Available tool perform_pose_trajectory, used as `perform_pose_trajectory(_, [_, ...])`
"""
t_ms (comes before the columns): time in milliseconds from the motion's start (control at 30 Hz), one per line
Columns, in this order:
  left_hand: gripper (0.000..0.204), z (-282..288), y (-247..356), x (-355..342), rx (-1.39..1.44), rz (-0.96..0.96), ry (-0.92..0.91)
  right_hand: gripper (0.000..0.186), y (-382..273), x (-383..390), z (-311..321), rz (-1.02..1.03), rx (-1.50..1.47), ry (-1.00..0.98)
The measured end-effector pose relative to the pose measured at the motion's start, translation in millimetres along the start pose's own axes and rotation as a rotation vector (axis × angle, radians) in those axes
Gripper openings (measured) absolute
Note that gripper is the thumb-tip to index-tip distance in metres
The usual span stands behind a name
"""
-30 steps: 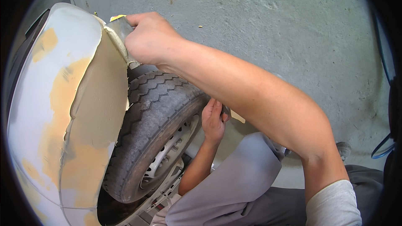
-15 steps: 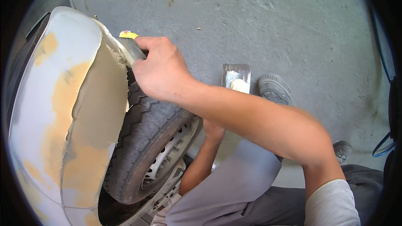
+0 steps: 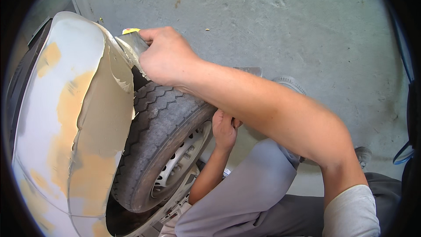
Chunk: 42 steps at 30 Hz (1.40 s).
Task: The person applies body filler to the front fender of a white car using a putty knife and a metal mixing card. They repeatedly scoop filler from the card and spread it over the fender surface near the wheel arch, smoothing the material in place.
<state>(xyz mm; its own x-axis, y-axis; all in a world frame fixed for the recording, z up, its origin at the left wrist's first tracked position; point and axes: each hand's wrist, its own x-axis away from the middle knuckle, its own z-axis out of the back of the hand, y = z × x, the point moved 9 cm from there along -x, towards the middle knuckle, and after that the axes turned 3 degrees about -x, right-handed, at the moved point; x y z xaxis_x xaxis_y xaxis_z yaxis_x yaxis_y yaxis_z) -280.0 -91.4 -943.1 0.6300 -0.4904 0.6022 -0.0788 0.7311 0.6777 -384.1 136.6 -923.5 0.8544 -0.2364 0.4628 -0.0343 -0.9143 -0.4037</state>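
My right hand (image 3: 169,57) is closed on a metal spreader (image 3: 136,44) with a bit of yellow at its top and pale putty on its blade, at the upper edge of a white car panel (image 3: 44,109). Beige filler (image 3: 96,131) with ragged ridges covers the panel's right part, over orange-tan patches. Below my right forearm, my left hand (image 3: 225,129) has curled fingers round a metal putty plate (image 3: 247,70), whose top edge shows above the forearm; the grip itself is largely hidden.
A dark tyre (image 3: 158,127) on a steel rim (image 3: 184,153) sits right beside the panel, under my hands. My knee (image 3: 241,184) and shoes (image 3: 287,83) are to the right. A blue hose (image 3: 403,153) runs along the right side of the grey concrete floor (image 3: 315,26).
My right hand went down and rightward, then back slightly up and left. A fresh putty streak shows near the panel's top. The putty plate came into sight and is now mostly covered by my forearm.
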Motion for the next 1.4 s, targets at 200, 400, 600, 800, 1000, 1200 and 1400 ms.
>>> perform_pose_trajectory(200, [0.034, -5.1, -5.3, -0.2, 0.323, 0.214, 0.025, 0.058, -6.2, -17.0, -6.7, -0.087, -0.023, -0.041])
perform_pose_trajectory(400, [0.031, -4.3, -5.6, -2.7, 0.308, 0.181, 0.033, 0.061, -16.1, -16.4, -12.5, -0.082, -0.010, -0.109])
perform_pose_trajectory(600, [0.022, -0.1, 10.0, -1.3, -0.212, 0.012, 0.042, 0.059, -17.5, -21.8, -18.1, -0.086, 0.015, -0.034])
perform_pose_trajectory(800, [0.022, 3.5, 15.4, 4.6, -0.370, -0.027, 0.069, 0.051, -13.4, -15.7, -21.0, -0.121, -0.071, -0.042])
perform_pose_trajectory(1000, [0.023, 5.9, 20.1, 12.7, -0.480, -0.213, 0.088, 0.051, -17.6, 10.7, -20.8, -0.019, -0.135, -0.049])
perform_pose_trajectory(1200, [0.048, -3.1, -10.0, 4.1, 0.108, 0.263, 0.089, 0.047, -11.9, 56.7, -28.2, -0.038, -0.211, -0.026])
perform_pose_trajectory(1400, [0.049, -22.0, 2.6, -1.1, 0.421, 0.323, 0.098, 0.041, -30.3, 105.7, -39.6, 0.294, -0.138, 0.197])
